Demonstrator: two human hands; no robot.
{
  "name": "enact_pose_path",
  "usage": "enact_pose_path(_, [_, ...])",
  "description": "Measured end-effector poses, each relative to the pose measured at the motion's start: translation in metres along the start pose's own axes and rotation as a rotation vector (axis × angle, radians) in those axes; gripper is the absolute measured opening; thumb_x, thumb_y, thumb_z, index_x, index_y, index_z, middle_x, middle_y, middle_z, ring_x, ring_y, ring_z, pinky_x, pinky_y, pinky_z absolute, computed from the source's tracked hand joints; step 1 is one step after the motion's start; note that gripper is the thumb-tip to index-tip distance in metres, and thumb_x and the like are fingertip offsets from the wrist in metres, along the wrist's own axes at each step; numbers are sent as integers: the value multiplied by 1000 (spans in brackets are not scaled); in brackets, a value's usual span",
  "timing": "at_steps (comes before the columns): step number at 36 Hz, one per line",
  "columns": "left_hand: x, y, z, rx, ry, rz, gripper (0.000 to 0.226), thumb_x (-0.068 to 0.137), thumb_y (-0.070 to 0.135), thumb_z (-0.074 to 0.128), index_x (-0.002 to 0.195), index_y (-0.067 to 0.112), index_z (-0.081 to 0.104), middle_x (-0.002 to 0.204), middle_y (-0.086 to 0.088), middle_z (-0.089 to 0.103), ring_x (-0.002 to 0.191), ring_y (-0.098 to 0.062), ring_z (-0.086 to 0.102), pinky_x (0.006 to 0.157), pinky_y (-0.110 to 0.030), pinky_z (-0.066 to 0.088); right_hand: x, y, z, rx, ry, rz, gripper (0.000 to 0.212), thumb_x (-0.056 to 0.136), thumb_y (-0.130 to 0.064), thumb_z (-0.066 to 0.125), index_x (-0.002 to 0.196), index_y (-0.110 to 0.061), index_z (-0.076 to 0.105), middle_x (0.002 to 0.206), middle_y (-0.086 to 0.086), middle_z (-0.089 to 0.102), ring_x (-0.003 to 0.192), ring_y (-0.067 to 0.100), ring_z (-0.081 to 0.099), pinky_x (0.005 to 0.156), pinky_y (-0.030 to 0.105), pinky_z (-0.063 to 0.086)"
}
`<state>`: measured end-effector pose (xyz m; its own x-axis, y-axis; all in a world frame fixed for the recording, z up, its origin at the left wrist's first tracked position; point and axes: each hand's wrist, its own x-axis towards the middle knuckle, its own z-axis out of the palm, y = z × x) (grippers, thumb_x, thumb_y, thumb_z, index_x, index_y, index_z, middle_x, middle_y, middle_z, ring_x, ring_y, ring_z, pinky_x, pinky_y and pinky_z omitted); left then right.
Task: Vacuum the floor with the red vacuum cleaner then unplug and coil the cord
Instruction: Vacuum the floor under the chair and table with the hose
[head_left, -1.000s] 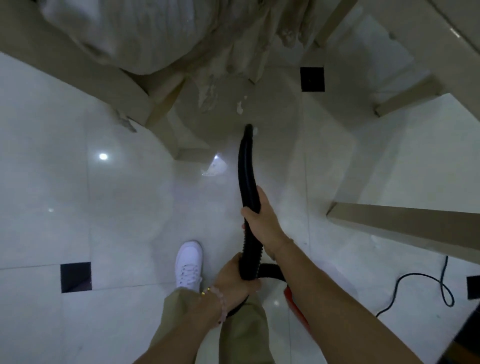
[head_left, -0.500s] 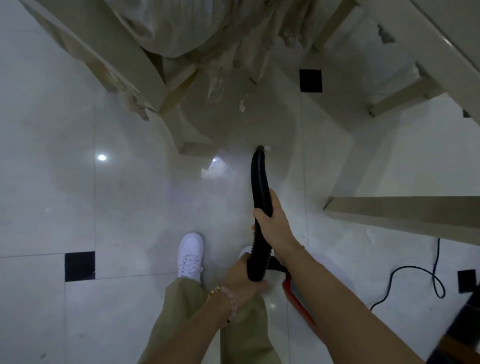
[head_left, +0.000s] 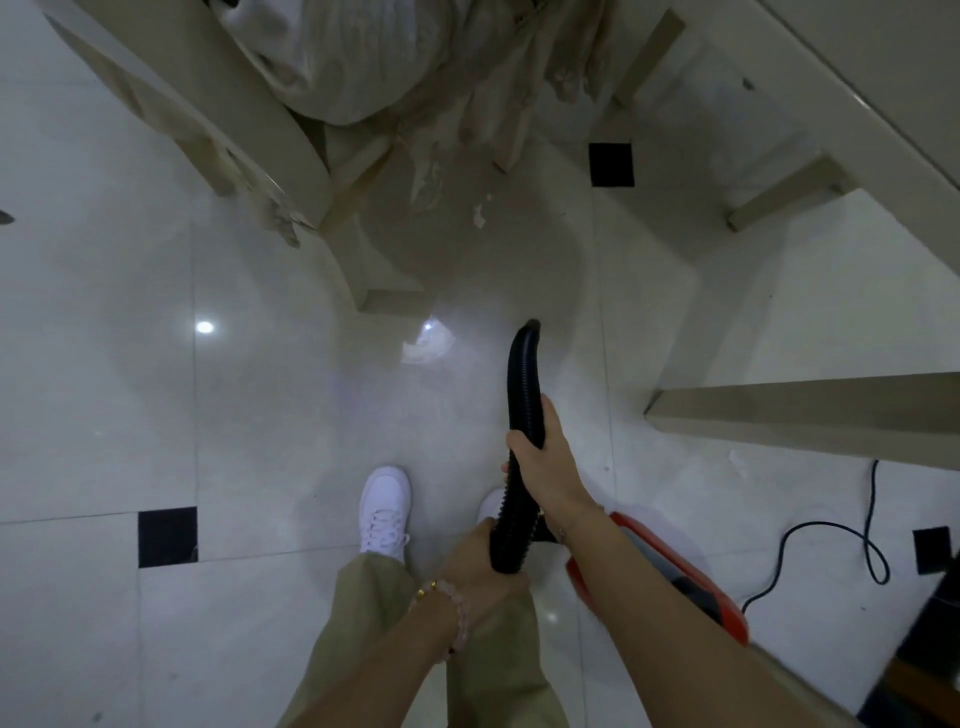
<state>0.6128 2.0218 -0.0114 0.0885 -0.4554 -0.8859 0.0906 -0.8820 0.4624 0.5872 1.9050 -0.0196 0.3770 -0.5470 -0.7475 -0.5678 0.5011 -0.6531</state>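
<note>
Both hands grip the hose (head_left: 524, 384): right hand (head_left: 545, 462) wrapped high, left hand (head_left: 480, 566) closed low (fingers hidden). The right arm covers much of the red vacuum (head_left: 691, 577); the cord (head_left: 831, 535) leaves view.

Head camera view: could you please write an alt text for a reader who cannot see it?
Seen from above, a person grips a black vacuum hose with both hands, right hand ahead of left hand, nozzle aimed at a white tiled floor. A red vacuum cleaner and a black cord lie to the right.

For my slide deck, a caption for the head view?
Both hands steer a black hose over white tile.
</note>
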Motion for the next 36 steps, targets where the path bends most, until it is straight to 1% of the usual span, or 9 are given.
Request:
enact_pose_path(2, [-1, 5, 1, 11, -43, 1, 51, 87, 17, 57, 132, 1, 39, 118, -2, 48, 101, -9, 38, 78, -13, 34, 3, -1, -1, -1, -20, -1, 56, 95, -10, 46, 145, -29, 29, 89, 3, 53, 62, 12, 50, 55, 20, 50])
enact_pose_path(5, [3, 5, 2, 51, -11, 24, 37, 85, 18, 60, 118, 15, 43, 103, -1, 53, 99, -10, 46, 68, -11, 31, 9, -4, -1, -43, -63, 2, 57, 95, -10, 46, 146, -28, 28, 88, 0, 53, 62, 11, 50, 56, 20, 50])
enact_pose_path(7, [4, 5, 1, 47, 8, -2, 35, 86, 15, 60, 118, 13, 45, 101, 1, 55, 99, -13, 52, 73, -15, 39, 14, -8, -1, -87, -99, 2, 60, 95, -10, 47, 148, -28, 25, 91, -2, 53, 64, 11, 51, 56, 18, 50])
enact_pose_path(10, [7, 13, -3, -7, 8, -22, 45, 86, 10, 60, 128, 7, 44, 124, -13, 57, 112, -24, 56, 95, -27, 46, 21, -15, 3, -136, -153, -1, 62, 95, -11, 46, 148, -32, 21, 93, -2, 54, 66, 11, 52, 57, 17, 50])
enact_pose_path(13, [11, 18, -10, -21, 31, 7, 54, 89, 11, 57, 138, 5, 36, 134, -13, 51, 119, -23, 51, 92, -19, 38, 31, -21, 8, -157, -177, -15, 61, 95, -10, 45, 148, -32, 24, 93, -2, 54, 67, 12, 52, 61, 21, 51])
enact_pose_path(19, [27, 24, -29, -147, 13, -3, 31, 84, 12, 63, 111, 12, 46, 103, -8, 57, 96, -18, 52, 86, -30, 46, 60, -33, 12, -200, -199, -30, 60, 93, -7, 44, 146, -29, 26, 89, 2, 51, 64, 12, 50, 57, 18, 50])
enact_pose_path(25, [49, 49, -45, -132, 11, -8, 36, 86, 12, 59, 119, 8, 46, 87, 1, 52, 90, -16, 49, 63, -16, 39, 94, -48, 11, -264, -201, -43, 63, 92, -6, 46, 148, -27, 24, 89, -1, 52, 67, 13, 51, 63, 26, 48])
enact_pose_path(29, [59, 61, -50, -136, 11, -35, 18, 83, 12, 59, 99, 16, 50, 81, 0, 51, 82, -17, 49, 65, -22, 41, 110, -58, 6, -298, -229, -49, 65, 92, -7, 47, 149, -28, 23, 90, -4, 52, 70, 12, 51, 64, 24, 46])
enact_pose_path(36, [64, 71, -52, -125, 12, -51, 34, 83, 14, 59, 114, 4, 51, 84, -3, 52, 79, -16, 49, 68, -24, 41, 119, -65, 5, -319, -284, -58, 67, 92, -6, 46, 150, -30, 21, 96, -3, 53, 71, 12, 52, 68, 25, 48])
